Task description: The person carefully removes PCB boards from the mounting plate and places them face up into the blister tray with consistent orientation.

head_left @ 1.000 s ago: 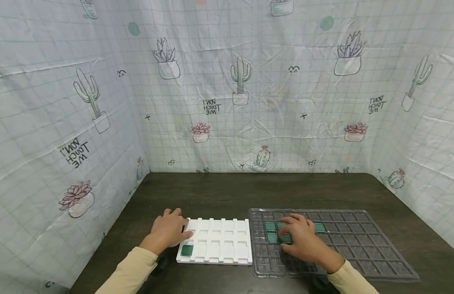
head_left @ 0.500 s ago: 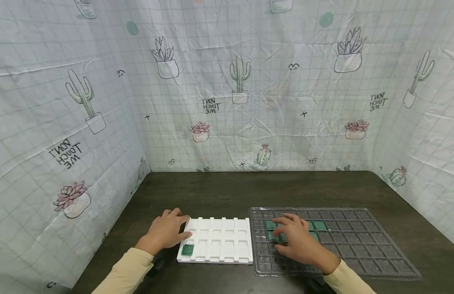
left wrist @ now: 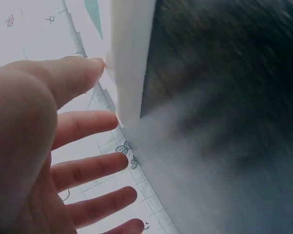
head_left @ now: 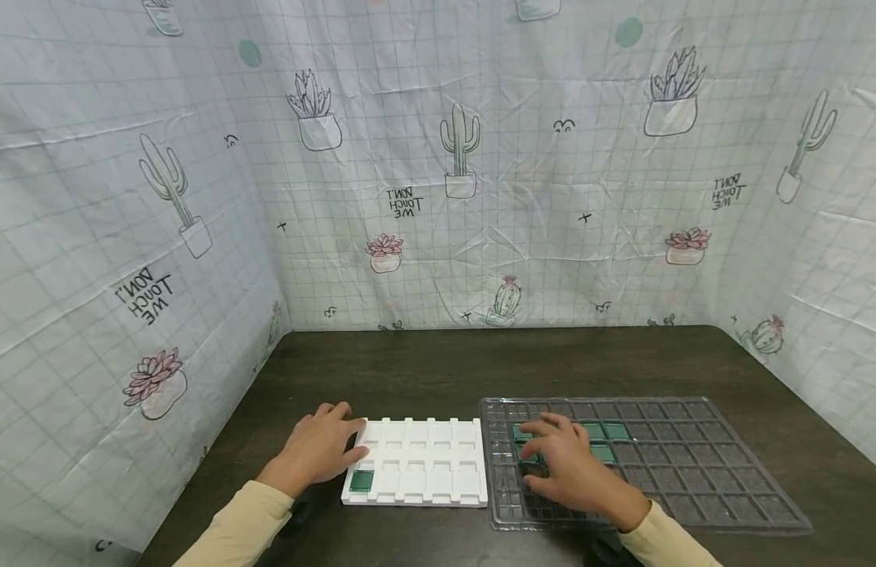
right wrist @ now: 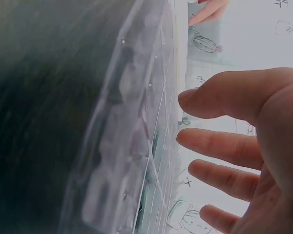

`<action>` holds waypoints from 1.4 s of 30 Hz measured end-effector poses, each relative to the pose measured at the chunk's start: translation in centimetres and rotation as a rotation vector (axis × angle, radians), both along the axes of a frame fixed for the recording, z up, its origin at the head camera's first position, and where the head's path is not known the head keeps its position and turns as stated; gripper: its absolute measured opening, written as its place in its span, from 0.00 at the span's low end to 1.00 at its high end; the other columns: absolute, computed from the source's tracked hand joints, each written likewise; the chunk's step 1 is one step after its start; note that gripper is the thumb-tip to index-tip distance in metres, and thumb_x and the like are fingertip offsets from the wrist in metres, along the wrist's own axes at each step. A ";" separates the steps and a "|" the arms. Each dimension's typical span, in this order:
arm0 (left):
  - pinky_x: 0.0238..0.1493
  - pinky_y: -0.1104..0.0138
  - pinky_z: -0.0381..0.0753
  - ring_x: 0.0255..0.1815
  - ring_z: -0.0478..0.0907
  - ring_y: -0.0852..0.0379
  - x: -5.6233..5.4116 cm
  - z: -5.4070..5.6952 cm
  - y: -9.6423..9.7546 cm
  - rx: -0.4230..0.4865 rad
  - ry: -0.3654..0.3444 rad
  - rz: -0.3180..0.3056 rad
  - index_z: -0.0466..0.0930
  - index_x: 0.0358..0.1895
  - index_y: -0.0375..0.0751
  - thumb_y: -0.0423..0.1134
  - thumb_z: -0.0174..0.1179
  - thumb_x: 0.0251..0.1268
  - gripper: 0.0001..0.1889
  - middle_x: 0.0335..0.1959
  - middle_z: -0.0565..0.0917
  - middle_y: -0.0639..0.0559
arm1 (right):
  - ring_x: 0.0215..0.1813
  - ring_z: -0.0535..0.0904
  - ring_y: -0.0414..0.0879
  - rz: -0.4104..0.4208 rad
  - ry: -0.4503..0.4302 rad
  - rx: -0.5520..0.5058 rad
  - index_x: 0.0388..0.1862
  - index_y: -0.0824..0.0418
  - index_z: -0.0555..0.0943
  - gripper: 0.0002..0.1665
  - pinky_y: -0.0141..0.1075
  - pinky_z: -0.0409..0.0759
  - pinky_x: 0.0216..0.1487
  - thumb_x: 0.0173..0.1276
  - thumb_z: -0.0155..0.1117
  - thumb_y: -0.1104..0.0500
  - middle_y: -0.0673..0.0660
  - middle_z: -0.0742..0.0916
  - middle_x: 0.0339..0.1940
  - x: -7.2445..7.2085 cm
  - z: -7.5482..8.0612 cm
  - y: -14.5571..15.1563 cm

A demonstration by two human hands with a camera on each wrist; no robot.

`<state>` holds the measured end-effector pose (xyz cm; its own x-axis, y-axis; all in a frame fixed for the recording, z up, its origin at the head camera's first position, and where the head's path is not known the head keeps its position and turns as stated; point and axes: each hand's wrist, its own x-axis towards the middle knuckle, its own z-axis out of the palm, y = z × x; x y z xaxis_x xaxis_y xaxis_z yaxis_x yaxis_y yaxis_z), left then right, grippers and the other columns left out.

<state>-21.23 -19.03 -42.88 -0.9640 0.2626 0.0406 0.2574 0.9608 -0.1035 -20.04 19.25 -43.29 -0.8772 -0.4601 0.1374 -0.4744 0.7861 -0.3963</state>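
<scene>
My left hand (head_left: 313,447) lies at the left end of a white slotted tray (head_left: 429,463), its thumb tip and index fingertip right at the edge. In the left wrist view its fingers are straight and spread beside the tray's side wall (left wrist: 129,58). One small green circuit board (head_left: 361,481) sits in the tray's near left slot. My right hand (head_left: 569,470) hovers over the left part of a clear plastic tray (head_left: 700,478), fingers apart, nothing seen between them. Several green circuit boards (head_left: 617,431) lie in its compartments, partly hidden under that hand.
Both trays lie side by side on a dark wooden table (head_left: 410,370). A patterned cloth (head_left: 523,173) hangs behind and along both sides of it. Dark wrist gear (head_left: 296,516) shows under the left forearm.
My right hand has shifted left over the clear tray, uncovering more green circuit boards on its right. My left hand stays by the white tray's edge.
</scene>
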 end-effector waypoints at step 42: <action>0.42 0.52 0.82 0.53 0.79 0.47 1.9 0.4 -2.5 -0.031 0.035 -0.266 0.84 0.54 0.57 0.58 0.66 0.57 0.22 0.58 0.78 0.49 | 0.71 0.61 0.68 0.094 0.017 -0.024 0.35 0.49 0.87 0.09 0.70 0.54 0.58 0.55 0.76 0.54 0.57 0.80 0.63 0.6 -0.5 -1.9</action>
